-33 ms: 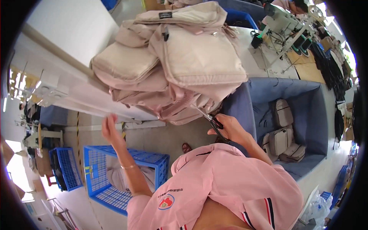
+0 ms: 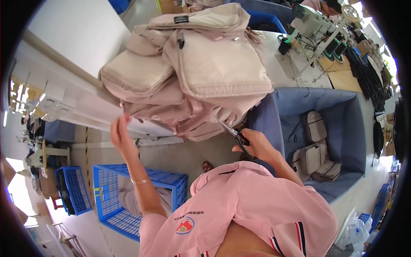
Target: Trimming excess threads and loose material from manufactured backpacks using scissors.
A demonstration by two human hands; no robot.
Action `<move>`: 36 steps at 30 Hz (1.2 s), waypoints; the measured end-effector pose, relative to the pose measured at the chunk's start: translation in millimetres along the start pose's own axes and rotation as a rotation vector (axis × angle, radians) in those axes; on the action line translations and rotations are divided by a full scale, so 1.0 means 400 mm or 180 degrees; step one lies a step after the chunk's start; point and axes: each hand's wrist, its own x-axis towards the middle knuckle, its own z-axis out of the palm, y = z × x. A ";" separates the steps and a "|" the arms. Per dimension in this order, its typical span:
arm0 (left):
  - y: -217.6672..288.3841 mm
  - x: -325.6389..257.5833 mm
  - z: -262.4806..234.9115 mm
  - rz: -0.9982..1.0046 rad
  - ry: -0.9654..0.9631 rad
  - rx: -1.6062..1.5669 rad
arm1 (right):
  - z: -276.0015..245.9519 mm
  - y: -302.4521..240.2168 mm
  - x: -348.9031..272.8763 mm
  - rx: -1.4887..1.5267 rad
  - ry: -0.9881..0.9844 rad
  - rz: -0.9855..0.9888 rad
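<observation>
A heap of beige-pink backpacks (image 2: 222,64) lies in front of me, with folds and straps hanging from its lower side. My right hand (image 2: 260,144) grips black-handled scissors (image 2: 230,129), whose metal blades point up and left to the hanging straps (image 2: 201,118) under the heap. Whether the blade tips touch the fabric I cannot tell. My left hand (image 2: 121,136) is raised beside the heap's lower left corner. Its fingers are drawn together near the fabric edge, and anything between them is too small to make out.
Below my left arm stands a blue plastic crate (image 2: 141,171) with beige fabric inside. To the right, a large blue-grey fabric bin (image 2: 342,107) holds several small beige bags (image 2: 314,158). A sewing machine (image 2: 310,25) stands far right. A white panel (image 2: 81,38) rises at left.
My left hand has moved slightly up and left, closer to the heap's lower left corner, and its fingers look more drawn together. The right hand with the scissors has hardly moved.
</observation>
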 end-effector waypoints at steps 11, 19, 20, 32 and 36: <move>0.176 0.284 0.871 0.2940 -0.2142 0.1854 | -0.114 0.123 -0.200 0.0381 0.0979 0.0155; 0.274 0.373 0.817 0.2365 -0.1338 0.2468 | -0.173 0.213 -0.317 0.0391 0.1487 0.0695; 0.305 0.379 0.770 0.2382 -0.1191 0.2512 | -0.176 0.218 -0.320 0.0935 0.1541 0.0914; 0.361 -0.131 0.186 0.2842 -0.1679 0.1737 | -0.197 0.175 -0.108 0.4160 0.1525 0.0248; 0.167 -0.288 0.187 0.1612 -0.1248 0.1055 | -0.171 0.142 0.007 0.4649 0.1432 0.0330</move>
